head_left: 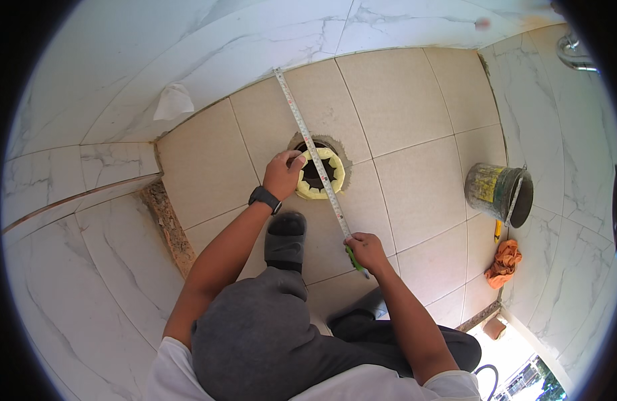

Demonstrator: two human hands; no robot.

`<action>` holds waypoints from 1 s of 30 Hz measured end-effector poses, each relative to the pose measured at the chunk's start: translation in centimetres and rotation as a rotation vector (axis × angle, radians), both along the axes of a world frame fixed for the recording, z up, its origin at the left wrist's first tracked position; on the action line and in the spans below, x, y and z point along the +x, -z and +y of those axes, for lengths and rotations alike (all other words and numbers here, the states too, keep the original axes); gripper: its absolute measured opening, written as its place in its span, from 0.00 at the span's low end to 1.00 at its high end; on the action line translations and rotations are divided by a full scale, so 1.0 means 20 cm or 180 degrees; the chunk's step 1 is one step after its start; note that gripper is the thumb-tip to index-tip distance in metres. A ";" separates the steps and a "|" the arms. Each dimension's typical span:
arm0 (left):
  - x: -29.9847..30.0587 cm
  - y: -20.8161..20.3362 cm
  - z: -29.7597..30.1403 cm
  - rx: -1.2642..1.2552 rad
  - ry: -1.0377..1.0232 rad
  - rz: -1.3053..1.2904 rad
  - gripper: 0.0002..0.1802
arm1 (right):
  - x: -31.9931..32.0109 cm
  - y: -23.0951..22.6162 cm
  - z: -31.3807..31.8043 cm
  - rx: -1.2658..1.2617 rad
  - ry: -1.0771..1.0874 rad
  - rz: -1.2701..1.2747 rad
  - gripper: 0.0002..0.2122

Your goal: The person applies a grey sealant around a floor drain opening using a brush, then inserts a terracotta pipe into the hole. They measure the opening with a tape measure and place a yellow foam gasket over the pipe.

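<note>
A tape measure [310, 144] runs across the tiled floor from the far wall toward me, its white blade drawn out over a round floor hole [308, 146]. My right hand [367, 252] grips the near end of it, where a green part [352, 258] shows beneath the fingers. Over the hole lies a pale yellow ring [336, 168] with a notched inner edge, and the blade crosses above it. The curled fingers of my left hand [282, 175] pinch the ring's left edge; the fingertips are partly hidden. A dark watch sits on my left wrist.
Rough grey mortar [346, 155] surrounds the hole. On the right, a dirty bucket [485, 184] lies tipped by the marbled wall, with a yellow-handled tool [498, 231] and an orange cloth [504, 264] nearby. My slippered foot [285, 242] stands just nearer than the ring.
</note>
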State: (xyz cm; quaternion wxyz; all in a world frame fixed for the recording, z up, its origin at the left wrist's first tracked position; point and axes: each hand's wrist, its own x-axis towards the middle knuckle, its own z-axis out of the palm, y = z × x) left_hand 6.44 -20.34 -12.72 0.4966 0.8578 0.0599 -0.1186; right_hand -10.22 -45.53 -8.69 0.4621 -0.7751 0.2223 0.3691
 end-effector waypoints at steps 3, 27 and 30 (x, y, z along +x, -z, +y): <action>-0.02 0.01 0.00 -0.0021 -0.0025 0.0086 0.22 | -0.01 0.01 0.00 0.0038 0.0050 -0.0004 0.15; -0.03 -0.02 0.01 -0.0197 -0.0032 0.0195 0.20 | 0.01 -0.03 0.05 0.0043 -0.0013 -0.0014 0.14; -0.02 -0.02 0.01 -0.0242 -0.0020 0.0255 0.20 | -0.01 -0.01 0.07 -0.0017 -0.0135 -0.0114 0.14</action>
